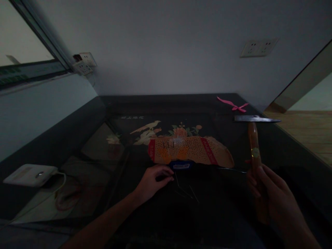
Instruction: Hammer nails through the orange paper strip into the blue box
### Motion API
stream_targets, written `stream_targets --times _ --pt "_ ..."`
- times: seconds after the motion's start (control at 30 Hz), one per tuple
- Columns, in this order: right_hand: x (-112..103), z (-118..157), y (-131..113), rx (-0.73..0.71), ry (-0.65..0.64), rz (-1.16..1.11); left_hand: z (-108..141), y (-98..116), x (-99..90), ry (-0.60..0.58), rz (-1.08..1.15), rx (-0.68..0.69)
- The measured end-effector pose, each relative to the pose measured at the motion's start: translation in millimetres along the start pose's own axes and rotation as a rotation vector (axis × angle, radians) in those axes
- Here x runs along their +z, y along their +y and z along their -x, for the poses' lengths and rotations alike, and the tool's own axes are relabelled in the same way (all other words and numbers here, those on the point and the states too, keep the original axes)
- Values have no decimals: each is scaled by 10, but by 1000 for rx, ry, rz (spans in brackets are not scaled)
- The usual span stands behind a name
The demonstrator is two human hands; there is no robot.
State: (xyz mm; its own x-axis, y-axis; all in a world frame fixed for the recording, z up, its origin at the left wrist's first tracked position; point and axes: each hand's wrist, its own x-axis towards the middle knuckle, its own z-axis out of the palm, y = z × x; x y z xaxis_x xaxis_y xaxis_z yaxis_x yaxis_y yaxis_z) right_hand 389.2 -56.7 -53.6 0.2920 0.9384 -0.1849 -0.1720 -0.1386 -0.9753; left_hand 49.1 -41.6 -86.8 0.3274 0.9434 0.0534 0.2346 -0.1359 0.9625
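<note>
Hammer [253, 138] is held upright at the right of the frame, its wooden handle gripped by the closed right hand [269, 190] and its metal head raised above the fingers. At the centre, the left hand [155, 180] is held partly curled, with a small gap left between thumb and forefinger; whether a thin piece is pinched there cannot be told. Its fingertips are placed just beside a blue label [181, 166], near thin metal pieces [194, 193] scattered on the dark tabletop [155, 221]. Behind the label, a tan speckled sheet [192, 148] crossed by red bands is laid. A pink ribbon [234, 106] is seen at the upper right, and a white device [31, 174] with a cable [63, 181] attached at the lower left.
</note>
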Motion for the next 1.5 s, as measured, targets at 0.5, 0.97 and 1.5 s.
stream_targets --times 0.5,0.97,1.5 --pt "-12 -7 16 21 -4 -3 200 902 -134 -13 -318 535" --pt "-46 -3 40 16 -25 0 -844 842 -232 388 -304 406" --pt "27 38 -38 64 -23 21 -812 663 -224 272 -380 273"
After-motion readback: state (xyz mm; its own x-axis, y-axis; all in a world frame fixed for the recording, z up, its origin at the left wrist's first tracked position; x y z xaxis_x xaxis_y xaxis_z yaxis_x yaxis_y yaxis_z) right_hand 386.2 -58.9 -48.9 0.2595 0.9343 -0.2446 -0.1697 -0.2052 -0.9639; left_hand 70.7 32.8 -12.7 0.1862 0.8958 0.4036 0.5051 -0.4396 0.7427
